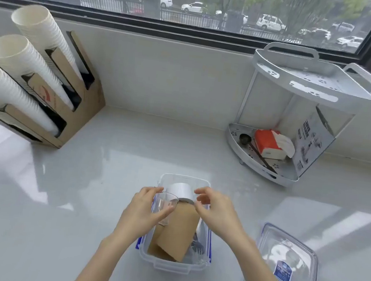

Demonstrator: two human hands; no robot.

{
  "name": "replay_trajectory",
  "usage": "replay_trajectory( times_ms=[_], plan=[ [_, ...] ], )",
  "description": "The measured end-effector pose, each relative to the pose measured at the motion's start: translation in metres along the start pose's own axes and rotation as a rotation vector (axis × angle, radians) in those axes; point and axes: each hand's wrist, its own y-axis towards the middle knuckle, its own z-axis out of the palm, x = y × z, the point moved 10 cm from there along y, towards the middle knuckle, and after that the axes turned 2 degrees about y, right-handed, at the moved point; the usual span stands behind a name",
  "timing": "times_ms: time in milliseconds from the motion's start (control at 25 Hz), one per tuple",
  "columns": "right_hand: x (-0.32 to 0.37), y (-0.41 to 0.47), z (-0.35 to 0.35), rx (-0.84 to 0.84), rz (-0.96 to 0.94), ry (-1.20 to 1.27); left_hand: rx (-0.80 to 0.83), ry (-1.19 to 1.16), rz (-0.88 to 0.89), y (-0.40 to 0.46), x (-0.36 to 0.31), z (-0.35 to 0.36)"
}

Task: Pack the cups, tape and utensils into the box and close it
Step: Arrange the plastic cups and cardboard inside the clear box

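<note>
Both forearms are seen reaching over the near edge of the tabletop [79, 197]. A clear plastic cup [167, 205] is gripped by the fingers [166, 210] of the left hand [141, 212], just above the open clear box [172, 265]. The right hand [215, 211] is held beside a grey tape roll [180, 192], its fingers curled but closed on nothing. Brown paper cups [177, 232] and a fork [198, 247] are seen lying inside the box. The lid [281, 268] is laid flat near the right edge. Stacked white cups [25, 69] are kept at the far left corner.
</note>
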Motion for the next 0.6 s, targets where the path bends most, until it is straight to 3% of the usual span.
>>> replay_trajectory(
  times_ms=[320, 600],
  plan=[
    [-0.011, 0.002, 0.021, 0.062, 0.022, -0.013, 0.002, -0.031, -0.003, -0.004, 0.006, 0.005],
    [0.004, 0.006, 0.033, 0.086, -0.083, -0.111, -0.024, -0.455, -0.132, -0.016, 0.020, -0.009]
  ],
)
